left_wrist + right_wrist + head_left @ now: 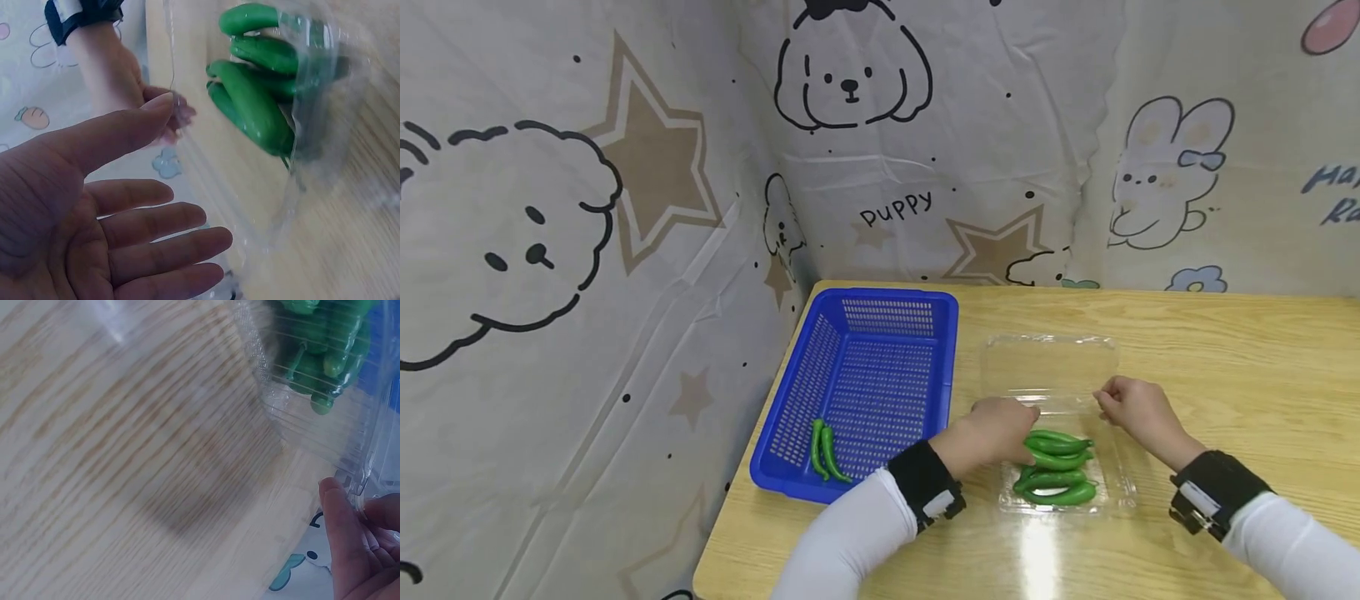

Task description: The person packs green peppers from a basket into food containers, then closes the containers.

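A clear plastic clamshell box [1116, 467] lies on the table with its lid [1048, 367] laid back, away from the person. Several green chili peppers [1060, 479] lie side by side inside it. My right hand [1142, 412] is at the box's far right corner; in the right wrist view, thumb and forefinger [340, 519] pinch the plastic edge. At the box's left side is my left hand [992, 433], beside the peppers. The left wrist view shows its fingers [162, 247] extended and apart, palm bare, with the thumb near the box's edge.
Left of the box stands a blue perforated plastic basket [943, 375]. Two green peppers [822, 450] lean in its near left corner. A printed cloth [865, 167] hangs behind and to the left of the wooden table [1247, 358].
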`<move>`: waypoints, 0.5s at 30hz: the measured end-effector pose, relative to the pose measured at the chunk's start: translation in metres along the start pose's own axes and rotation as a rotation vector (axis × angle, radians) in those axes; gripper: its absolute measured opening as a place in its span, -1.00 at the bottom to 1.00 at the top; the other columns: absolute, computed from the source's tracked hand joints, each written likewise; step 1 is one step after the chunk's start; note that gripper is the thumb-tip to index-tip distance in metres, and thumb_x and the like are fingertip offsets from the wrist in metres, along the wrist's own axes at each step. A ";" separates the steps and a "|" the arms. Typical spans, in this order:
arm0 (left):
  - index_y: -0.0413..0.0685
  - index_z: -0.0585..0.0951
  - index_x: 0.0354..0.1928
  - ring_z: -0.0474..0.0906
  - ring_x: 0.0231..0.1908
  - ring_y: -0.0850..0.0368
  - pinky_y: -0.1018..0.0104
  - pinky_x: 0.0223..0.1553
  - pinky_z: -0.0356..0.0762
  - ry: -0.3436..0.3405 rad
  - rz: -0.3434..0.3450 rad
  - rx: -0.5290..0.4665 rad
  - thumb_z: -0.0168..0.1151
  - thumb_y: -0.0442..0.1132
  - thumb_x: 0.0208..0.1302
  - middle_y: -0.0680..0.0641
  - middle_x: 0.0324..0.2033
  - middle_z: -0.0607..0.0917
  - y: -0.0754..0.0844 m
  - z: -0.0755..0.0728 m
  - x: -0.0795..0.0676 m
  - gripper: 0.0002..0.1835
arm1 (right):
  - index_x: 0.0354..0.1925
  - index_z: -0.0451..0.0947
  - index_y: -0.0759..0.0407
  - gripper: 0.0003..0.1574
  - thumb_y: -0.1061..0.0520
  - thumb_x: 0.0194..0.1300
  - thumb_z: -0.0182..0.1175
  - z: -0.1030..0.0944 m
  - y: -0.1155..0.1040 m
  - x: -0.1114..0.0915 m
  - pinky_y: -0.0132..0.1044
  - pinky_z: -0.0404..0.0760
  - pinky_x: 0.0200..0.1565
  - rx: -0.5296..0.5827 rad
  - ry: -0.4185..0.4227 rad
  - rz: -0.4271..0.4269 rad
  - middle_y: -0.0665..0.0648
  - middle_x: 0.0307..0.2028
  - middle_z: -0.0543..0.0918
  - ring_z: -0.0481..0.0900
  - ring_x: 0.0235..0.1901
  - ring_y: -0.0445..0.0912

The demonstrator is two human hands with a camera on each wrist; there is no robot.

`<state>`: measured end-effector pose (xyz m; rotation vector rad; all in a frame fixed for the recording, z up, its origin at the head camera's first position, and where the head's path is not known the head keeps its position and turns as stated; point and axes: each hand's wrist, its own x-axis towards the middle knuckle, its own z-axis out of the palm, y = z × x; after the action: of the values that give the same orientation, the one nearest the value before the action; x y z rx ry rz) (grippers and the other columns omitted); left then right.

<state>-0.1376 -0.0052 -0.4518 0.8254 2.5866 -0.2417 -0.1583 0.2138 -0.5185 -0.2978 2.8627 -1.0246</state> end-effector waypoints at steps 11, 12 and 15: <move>0.05 0.44 0.24 0.62 -0.12 0.14 0.30 -0.29 0.60 0.067 -0.007 -0.053 0.34 0.14 0.08 0.03 -0.05 0.67 -0.035 -0.016 -0.024 -0.30 | -0.37 0.56 0.37 -0.72 0.18 0.34 0.05 0.000 0.005 0.002 -0.35 0.38 -0.62 -0.002 0.003 0.006 0.03 -0.65 0.57 0.47 -0.63 -0.18; 0.04 0.45 0.24 0.62 -0.11 0.13 0.29 -0.28 0.60 0.068 -0.013 -0.063 0.34 0.14 0.08 0.02 -0.05 0.67 -0.037 -0.018 -0.026 -0.31 | -0.37 0.56 0.38 -0.72 0.18 0.34 0.05 0.000 0.005 0.002 -0.35 0.38 -0.62 -0.005 0.003 0.005 0.03 -0.65 0.57 0.47 -0.63 -0.19; 0.02 0.46 0.22 0.61 -0.09 0.10 0.24 -0.27 0.61 0.074 -0.036 -0.082 0.34 0.12 0.09 -0.02 -0.05 0.67 -0.044 -0.021 -0.034 -0.33 | -0.39 0.55 0.37 -0.72 0.18 0.34 0.05 -0.001 0.006 0.002 -0.35 0.37 -0.62 -0.012 0.007 0.005 0.02 -0.66 0.56 0.47 -0.63 -0.18</move>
<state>-0.1455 -0.0521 -0.4162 0.7725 2.6627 -0.1163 -0.1612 0.2181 -0.5218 -0.2882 2.8749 -1.0105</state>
